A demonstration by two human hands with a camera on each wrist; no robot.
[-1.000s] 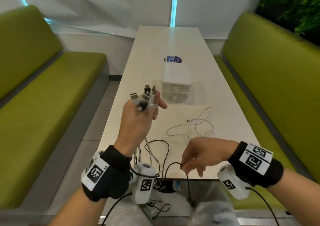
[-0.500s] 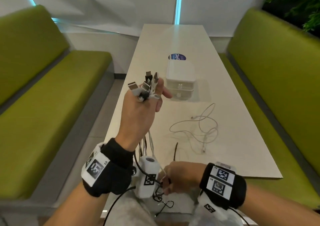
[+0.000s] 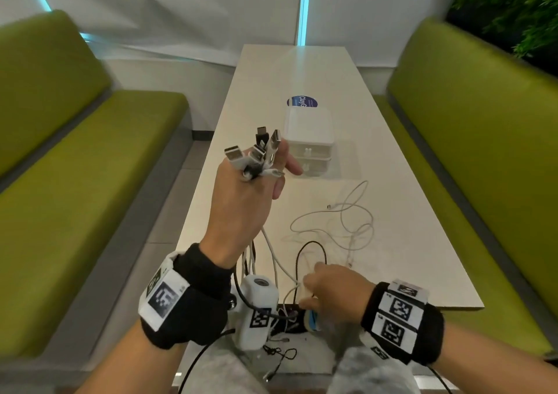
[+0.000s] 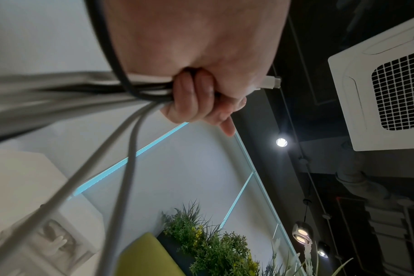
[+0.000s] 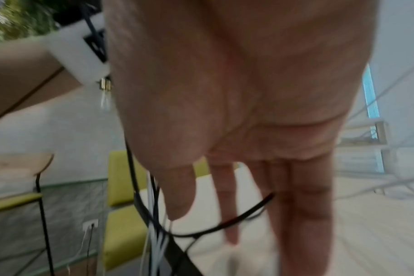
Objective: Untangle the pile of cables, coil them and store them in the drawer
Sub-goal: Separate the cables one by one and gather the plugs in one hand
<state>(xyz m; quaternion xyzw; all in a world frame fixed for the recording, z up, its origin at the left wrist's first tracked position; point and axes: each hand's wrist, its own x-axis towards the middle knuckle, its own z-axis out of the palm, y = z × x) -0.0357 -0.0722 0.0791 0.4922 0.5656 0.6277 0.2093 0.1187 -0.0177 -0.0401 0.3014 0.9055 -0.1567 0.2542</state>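
Observation:
My left hand [image 3: 253, 179] is raised over the table's left side and grips a bundle of cables [image 3: 256, 155], with several USB plugs sticking up above the fist. In the left wrist view its fingers [image 4: 194, 97] curl round the grey and black cords [image 4: 130, 149], which hang down toward my lap. My right hand [image 3: 326, 291] hovers at the table's near edge, and its fingers [image 5: 296, 196] point straight down. A black cable loop [image 3: 311, 248] arches just beyond it and runs among those fingers [image 5: 248, 211]. The white drawer box [image 3: 308, 140] stands mid-table, drawers closed.
A loose white cable [image 3: 347, 221] sprawls on the white table [image 3: 407, 242] between the drawer box and my right hand. More cable ends dangle below the table edge over my lap [image 3: 280, 351]. Green benches [image 3: 90, 182] flank the table on both sides.
My right hand went left and back toward me, then its fingers straightened at the table edge. The black cable now arches up in a loop. The left hand stays raised with the bundle.

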